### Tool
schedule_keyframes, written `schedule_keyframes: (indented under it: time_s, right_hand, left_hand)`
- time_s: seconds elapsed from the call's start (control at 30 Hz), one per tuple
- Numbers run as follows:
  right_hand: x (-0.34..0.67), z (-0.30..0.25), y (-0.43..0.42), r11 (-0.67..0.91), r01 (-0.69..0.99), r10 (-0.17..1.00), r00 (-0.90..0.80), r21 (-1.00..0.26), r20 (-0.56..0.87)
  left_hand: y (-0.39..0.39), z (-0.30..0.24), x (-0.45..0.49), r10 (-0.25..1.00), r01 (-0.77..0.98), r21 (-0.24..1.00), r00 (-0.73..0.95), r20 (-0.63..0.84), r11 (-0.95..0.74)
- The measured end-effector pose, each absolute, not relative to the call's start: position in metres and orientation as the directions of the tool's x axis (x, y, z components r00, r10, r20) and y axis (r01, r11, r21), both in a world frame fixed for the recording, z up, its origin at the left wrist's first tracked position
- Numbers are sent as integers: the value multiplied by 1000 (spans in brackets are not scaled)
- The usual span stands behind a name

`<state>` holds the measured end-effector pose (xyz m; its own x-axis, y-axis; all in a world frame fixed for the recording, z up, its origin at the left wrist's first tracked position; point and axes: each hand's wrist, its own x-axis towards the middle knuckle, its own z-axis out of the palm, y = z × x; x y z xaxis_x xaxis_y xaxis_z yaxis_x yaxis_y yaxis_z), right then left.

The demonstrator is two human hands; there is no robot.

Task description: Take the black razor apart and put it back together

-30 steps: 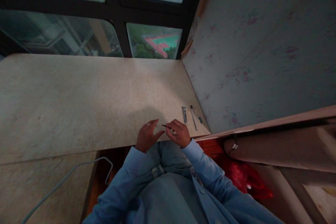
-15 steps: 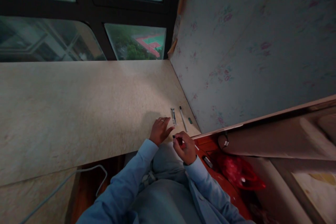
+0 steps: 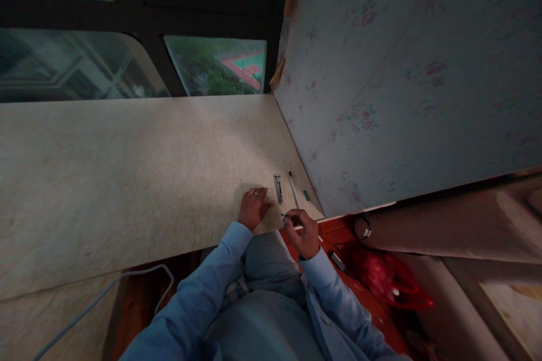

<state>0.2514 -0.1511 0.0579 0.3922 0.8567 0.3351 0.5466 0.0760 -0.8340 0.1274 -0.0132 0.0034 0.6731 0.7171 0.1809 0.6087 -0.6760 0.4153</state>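
The pale speckled tabletop (image 3: 127,180) filled most of what I saw, running from the dark-framed window (image 3: 212,67) at its far edge to the flowered wall (image 3: 402,96) on my right. Below its near edge were my lap and my two blue sleeves (image 3: 199,293). A red bag (image 3: 393,287) lay on the reddish floor to my right, and a pale cable (image 3: 139,276) looped under the table on my left.

My left hand (image 3: 254,208) lay palm down on the tabletop near its front edge. Its fingers were loosely bent and gripped nothing, and there was a ring on one finger. My right hand (image 3: 304,232) hung just past the table's edge, close beside the left but not touching it. Its thumb and fingertips were pinched on a thin dark stick (image 3: 284,215). The stick's free end pointed toward my left hand, over the very edge of the table. I could not tell what the stick was.

Just beyond my hands, near the wall, three small things lay side by side on the table. A small metal tool (image 3: 278,188) was nearest my left hand, then came a slim white stick (image 3: 293,189), and then a tiny green piece (image 3: 306,195) right by the wall.
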Motion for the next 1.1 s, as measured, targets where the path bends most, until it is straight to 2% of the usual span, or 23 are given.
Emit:
schedule_keyframes:
  time_s: [0.17,0.37,0.47,0.7,0.97,1.03,1.1]
  right_hand:
    - [257,64,-141,71,488,834,449,-870,320]
    - [261,68,-138,88,470,799,494,-878,344]
    - [262,68,-138,95,454,793,504,-886,343]
    - [266,67,-139,129,414,791,506,-901,345]
    - [266,70,-139,139,321,817,497,-937,291]
    - [266,74,-139,132,287,821,505,-949,267]
    - [267,79,-140,118,275,822,512,-954,249]
  left_hand:
    - [-14,6,127,722,619,412,674,157,-668]
    - [-8,27,145,785,639,493,596,168,-590]
    - [-2,44,164,819,704,461,566,96,-541]
    - [12,57,202,828,824,320,535,-170,-467]
    - [13,69,212,865,865,331,456,-208,-376]
    - [10,82,206,878,854,379,445,-177,-356]
    - [6,95,193,905,756,588,415,-89,-289]
